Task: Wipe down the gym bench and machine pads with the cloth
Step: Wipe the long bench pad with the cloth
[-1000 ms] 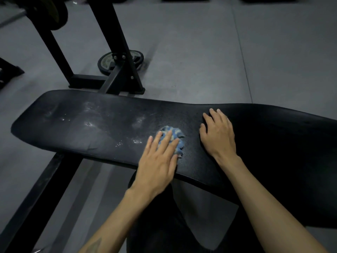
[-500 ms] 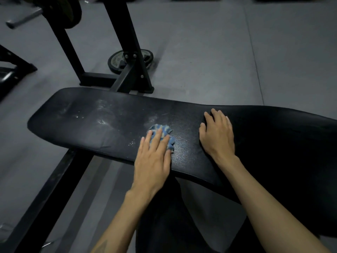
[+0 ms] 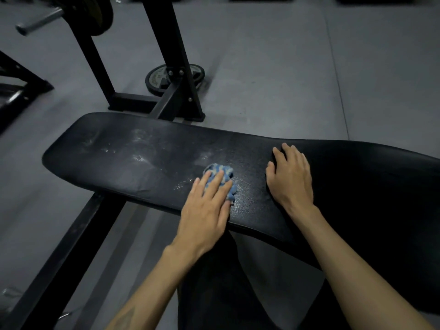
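Blue cloth (image 3: 220, 179) bunched on the black counter (image 3: 133, 160) near its front edge, pressed flat under the left hand (image 3: 206, 210) with fingers spread, right hand (image 3: 291, 179) laid flat beside it, fingers spread, white smears left of the cloth.

head view, looking steeply down, close over bench (image 3: 147, 160), dim

both hands (image 3: 204, 210) (image 3: 291, 179) flat, fingers (image 3: 215, 184) extended
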Tool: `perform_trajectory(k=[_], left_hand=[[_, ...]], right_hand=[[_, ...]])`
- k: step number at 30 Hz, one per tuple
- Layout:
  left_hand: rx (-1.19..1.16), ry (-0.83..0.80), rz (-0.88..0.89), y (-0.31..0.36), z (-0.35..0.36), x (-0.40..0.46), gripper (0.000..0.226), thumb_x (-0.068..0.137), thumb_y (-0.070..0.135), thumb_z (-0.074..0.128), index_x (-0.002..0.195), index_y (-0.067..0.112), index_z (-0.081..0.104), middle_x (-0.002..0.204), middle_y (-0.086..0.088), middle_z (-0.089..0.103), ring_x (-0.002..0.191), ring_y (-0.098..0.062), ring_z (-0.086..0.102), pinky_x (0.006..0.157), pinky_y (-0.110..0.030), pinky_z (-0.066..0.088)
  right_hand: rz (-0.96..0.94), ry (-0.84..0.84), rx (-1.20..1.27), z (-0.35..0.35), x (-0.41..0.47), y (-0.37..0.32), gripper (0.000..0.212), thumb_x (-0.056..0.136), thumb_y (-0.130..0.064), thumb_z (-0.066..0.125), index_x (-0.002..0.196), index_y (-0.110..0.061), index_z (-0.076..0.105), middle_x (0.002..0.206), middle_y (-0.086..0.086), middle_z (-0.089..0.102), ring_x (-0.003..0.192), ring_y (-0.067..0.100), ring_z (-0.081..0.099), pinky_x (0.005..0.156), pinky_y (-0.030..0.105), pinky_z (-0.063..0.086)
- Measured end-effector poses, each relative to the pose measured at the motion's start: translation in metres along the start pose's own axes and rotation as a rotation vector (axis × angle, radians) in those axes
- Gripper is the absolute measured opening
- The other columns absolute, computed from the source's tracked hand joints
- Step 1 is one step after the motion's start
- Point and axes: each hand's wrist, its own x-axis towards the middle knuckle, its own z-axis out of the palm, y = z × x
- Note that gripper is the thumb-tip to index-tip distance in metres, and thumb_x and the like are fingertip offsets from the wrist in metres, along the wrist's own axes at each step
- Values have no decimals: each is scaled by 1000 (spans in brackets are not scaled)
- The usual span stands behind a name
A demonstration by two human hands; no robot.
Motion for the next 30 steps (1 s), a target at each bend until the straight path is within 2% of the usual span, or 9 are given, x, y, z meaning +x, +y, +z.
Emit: perform_trajectory(k=[3,6,8,13,16,19,24,26,30], left_hand=[[27,-44,29,-16,-4,4,53,106,41,28,152,23,46,165,1,33,155,-23,24,127,-45,19],[16,-23,-147,-20,-2,22,57,102,41,26,149,20,50,164,-4,36,153,-30,28,126,-47,19],[22,-21,-180,-7,1,26,57,101,39,27,148,17,51,163,-7,38,152,-33,30,126,-50,20],[31,-120,68,-5,-4,21,58,105,43,23,154,20,44,166,-2,31,155,-27,24,128,-44,17],[32,-124,-67,-22,-6,39,65,101,47,15,156,22,39,168,-2,26,156,-27,19,128,-44,13],[17,-97,-197,-13,-3,49,63,100,43,19,154,19,42,167,-8,26,156,-33,19,127,-48,14],[17,-145,22,-8,-5,41,63,101,45,18,154,20,42,167,-4,29,155,-30,21,127,-47,16],[1,-147,-33,-21,-6,52,66,100,47,16,156,21,39,168,-3,26,156,-29,19,127,-46,11],[17,-118,-220,-6,0,66,54,107,37,30,158,19,34,170,-9,18,157,-33,11,127,-47,4]], right_hand=[[1,3,-3,0,-1,-1,49,102,-27,47,147,-6,48,155,18,40,148,33,30,124,45,15],[9,14,17,1,-1,-1,48,102,-25,48,146,-5,49,155,19,41,148,34,31,124,45,15],[1,5,5,0,-2,-1,48,102,-26,47,146,-5,48,155,19,41,147,34,31,124,46,16],[-12,-23,-24,-2,-2,0,50,103,-29,43,149,-7,45,157,18,38,149,32,28,124,46,16],[-6,-20,-8,-2,-3,-1,50,103,-28,45,148,-7,45,157,18,38,149,33,29,125,46,16],[-6,-16,-13,-1,-2,-1,50,103,-27,45,148,-6,46,156,19,39,148,33,29,125,46,17],[-3,-14,-13,-2,0,-1,49,101,-27,47,146,-6,48,154,20,41,147,35,32,123,48,19],[2,-14,-11,-1,-1,-1,49,101,-26,48,146,-5,49,154,20,42,147,35,32,123,47,19],[-3,-15,-22,-2,-1,-2,49,101,-27,47,146,-6,49,154,20,42,146,35,33,123,48,20]])
